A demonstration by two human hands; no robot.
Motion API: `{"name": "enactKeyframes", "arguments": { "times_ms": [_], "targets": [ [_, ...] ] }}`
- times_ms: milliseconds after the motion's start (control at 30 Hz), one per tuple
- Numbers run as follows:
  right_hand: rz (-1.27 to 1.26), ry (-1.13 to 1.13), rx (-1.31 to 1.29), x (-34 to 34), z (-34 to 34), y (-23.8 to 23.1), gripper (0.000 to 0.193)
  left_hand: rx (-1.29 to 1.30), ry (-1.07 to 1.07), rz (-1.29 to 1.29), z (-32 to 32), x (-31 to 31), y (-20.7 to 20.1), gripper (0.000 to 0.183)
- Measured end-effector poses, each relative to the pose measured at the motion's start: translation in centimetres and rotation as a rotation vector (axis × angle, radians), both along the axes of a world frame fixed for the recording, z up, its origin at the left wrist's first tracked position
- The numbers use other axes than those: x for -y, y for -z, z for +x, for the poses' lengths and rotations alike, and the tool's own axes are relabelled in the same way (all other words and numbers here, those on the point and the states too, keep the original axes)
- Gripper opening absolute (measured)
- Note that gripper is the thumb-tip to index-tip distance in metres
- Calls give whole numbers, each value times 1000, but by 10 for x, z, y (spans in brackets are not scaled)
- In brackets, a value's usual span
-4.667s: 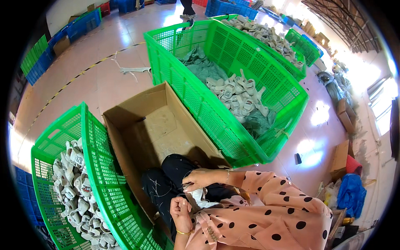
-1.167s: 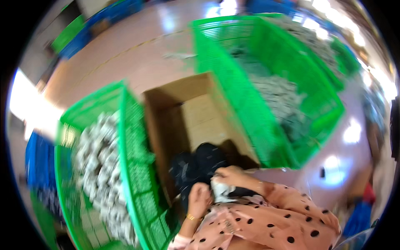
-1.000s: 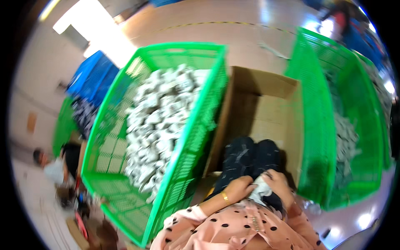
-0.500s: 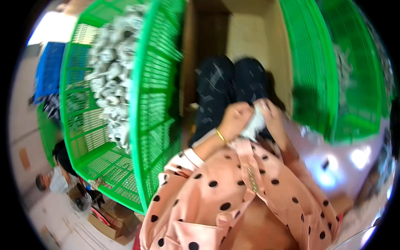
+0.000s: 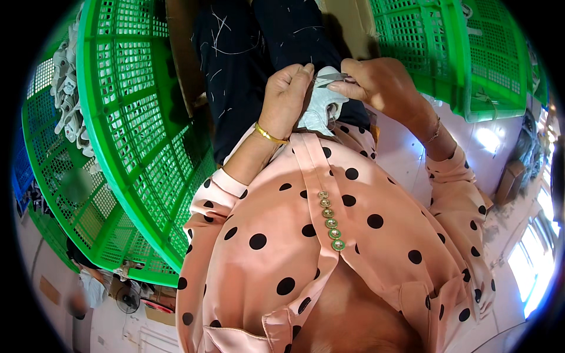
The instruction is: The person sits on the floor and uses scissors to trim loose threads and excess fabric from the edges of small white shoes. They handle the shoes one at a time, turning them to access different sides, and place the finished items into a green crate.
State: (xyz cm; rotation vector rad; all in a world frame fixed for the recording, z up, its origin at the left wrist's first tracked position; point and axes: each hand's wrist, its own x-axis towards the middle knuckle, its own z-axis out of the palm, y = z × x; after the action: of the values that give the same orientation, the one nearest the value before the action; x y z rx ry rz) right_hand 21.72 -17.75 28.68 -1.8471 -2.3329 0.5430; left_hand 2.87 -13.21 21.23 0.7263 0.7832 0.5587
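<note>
My left hand is closed, thumb and fingers pinching the edge of a small white sewn piece that looks like a shoe upper. The piece lies over my dark trousers, with an opening on its right side. From the fingers of my right hand, metal blades of thread snips point left across the top of the piece. The handles are mostly hidden in that closed hand. Cut white threads are scattered over the trouser legs.
A large green basket stands close on my left; white sewn pieces show beyond its near wall. Another green basket is at my right. Part of a cardboard box shows past my knees. A person is at the far left.
The view has tilted toward my body, so the box and baskets sit higher. My hands have moved apart, and the snips' blades now show over the white piece.
</note>
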Motion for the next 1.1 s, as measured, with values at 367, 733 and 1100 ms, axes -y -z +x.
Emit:
{"name": "enactKeyframes", "arguments": {
  "times_ms": [367, 733, 1100],
  "targets": [
    [-6, -194, 233, -13, -16, 9, 43, -55, 6, 4, -8, 4, 10, 34],
    [-115, 426, -463, 12, -12, 59, 45, -630, -68, 1147, -55, -8, 3, 41],
    [-59, 522, -552, 1, -33, 76, 45, -447, 146, 1152, -73, 19, -8, 39]
  ]
}}
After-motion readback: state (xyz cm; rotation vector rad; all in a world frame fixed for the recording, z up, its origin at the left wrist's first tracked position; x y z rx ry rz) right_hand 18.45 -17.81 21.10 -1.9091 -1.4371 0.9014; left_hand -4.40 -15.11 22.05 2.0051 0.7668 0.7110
